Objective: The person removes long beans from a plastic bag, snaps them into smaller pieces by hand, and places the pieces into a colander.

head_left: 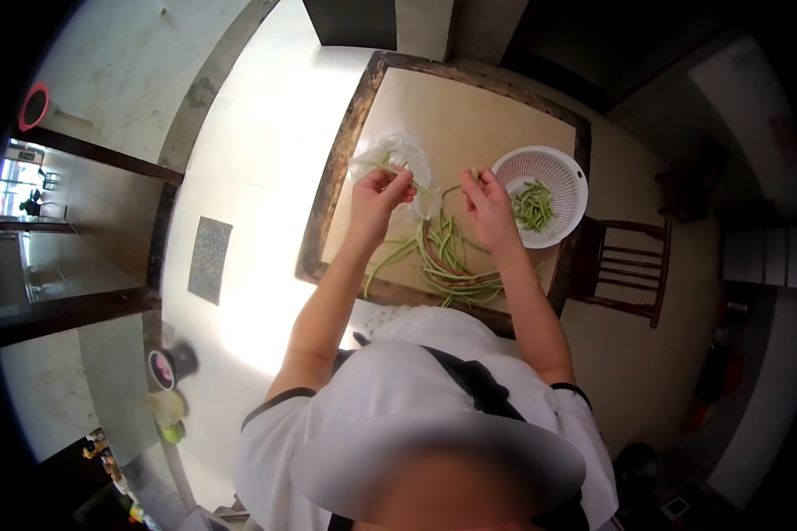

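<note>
My left hand (pixel 383 202) is closed around a long green bean (pixel 422 189), whose ends stick out on both sides of the fingers. My right hand (pixel 489 208) is pinched, with a short green bean piece (pixel 475 173) showing at its fingertips. Below and between the hands lies a loose pile of long beans (pixel 452 261), mostly green with a few brownish ones. A clear plastic bag (pixel 407 150) rests just beyond my left hand. Right of my right hand stands a white colander (pixel 579 199) with short cut bean pieces (pixel 532 207) inside.
The table (pixel 416 97) has a dark worn wooden frame around a pale top. A wooden chair (pixel 629 265) stands against its right side. On the floor at left are a grey mat (pixel 210 260) and a dark bucket (pixel 183 361) near the wall.
</note>
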A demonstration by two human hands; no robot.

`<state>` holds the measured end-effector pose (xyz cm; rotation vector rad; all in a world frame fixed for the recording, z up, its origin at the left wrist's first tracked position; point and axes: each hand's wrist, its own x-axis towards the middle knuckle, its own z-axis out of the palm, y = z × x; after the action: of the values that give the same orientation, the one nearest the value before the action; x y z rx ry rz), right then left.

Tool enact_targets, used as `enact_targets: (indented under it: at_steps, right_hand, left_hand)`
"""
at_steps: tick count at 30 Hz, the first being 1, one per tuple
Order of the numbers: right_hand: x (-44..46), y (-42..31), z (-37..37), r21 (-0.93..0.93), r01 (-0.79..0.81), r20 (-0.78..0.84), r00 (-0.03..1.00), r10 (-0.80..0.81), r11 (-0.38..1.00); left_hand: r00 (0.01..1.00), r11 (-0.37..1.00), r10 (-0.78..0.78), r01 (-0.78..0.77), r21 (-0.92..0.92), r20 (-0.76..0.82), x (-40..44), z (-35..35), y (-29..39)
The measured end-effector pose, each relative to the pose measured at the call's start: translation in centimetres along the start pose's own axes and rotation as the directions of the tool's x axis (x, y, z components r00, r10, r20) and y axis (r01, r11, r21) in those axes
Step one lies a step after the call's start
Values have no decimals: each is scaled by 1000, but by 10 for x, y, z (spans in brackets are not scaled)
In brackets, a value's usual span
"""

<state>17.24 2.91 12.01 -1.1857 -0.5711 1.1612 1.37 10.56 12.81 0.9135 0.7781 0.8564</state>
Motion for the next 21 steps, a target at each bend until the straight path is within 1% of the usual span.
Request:
enact_targets:
  at_steps: [1,2,3,4,5,6,7,9,10,11,12,13,14,15,16,17,18,19,20,21]
  right_hand:
    - [-3,-2,3,1,-1,-1,1000,1,1000]
    - [-5,-2,5,-214,97,60,994,-86,972]
    - [-7,-4,9,-412,202,139,978,-158,888]
    - [-12,-8,13,-413,202,140,978,-157,888]
    - [-17,-14,18,-571,255,157,967,-201,780]
    - [-20,-16,21,-707,296,182,954,-239,642]
    - [-20,-15,23,-707,298,186,953,-238,641]
    - [-20,-12,24,-759,343,207,933,-295,554]
    - [-19,-10,23,-759,344,209,933,-293,553]
    - [-17,-8,22,-762,458,297,875,-382,458]
    - [-16,-8,23,-750,560,385,802,-456,353]
    - [-16,-10,24,-749,561,388,803,-452,354]
    - [-18,-14,27,-748,586,431,786,-443,312]
    - [-18,-16,29,-744,612,474,767,-433,269]
    - [-16,-15,27,-744,612,476,767,-430,269]
    - [-10,-14,23,-722,610,467,778,-419,326]
    - [-5,-13,21,-699,604,460,789,-406,383]
    - [0,-13,21,-697,607,464,788,-404,382]
    - [6,-13,23,-706,510,352,855,-381,492]
    - [12,-13,24,-696,404,237,910,-340,594]
  left_hand:
    - [1000,1000,-2,2,1,0,0,1,-1]
    - [1000,1000,6,-6,18,9,0,2,-1]
    - [1000,999,14,-14,35,19,1,3,-1]
    - [1000,999,14,-15,34,17,1,4,-2]
    - [1000,999,5,-5,35,13,1,5,-1]
    - [1000,999,-6,5,36,9,1,4,-1]
    - [1000,999,-4,4,34,6,2,4,0]
    - [997,993,40,-47,111,62,2,4,1]
    - [997,993,40,-47,109,59,1,4,-1]
    - [994,955,68,-89,284,82,1,3,-4]
    - [990,885,90,-129,448,107,1,1,-6]
    - [991,886,89,-126,447,102,2,-3,-7]
    - [967,886,-16,-105,452,255,2,-8,-7]
    - [908,884,-119,-87,459,401,3,-12,-8]
    - [887,925,-169,-8,379,431,2,-14,-9]
    - [888,926,-168,-7,378,429,1,-16,-8]
    - [836,930,-275,105,353,475,-1,-21,-5]
    - [768,918,-371,217,333,522,-2,-25,-3]
    - [773,920,-366,214,330,519,-3,-31,-4]
    - [771,911,-390,245,332,503,-4,-37,-10]
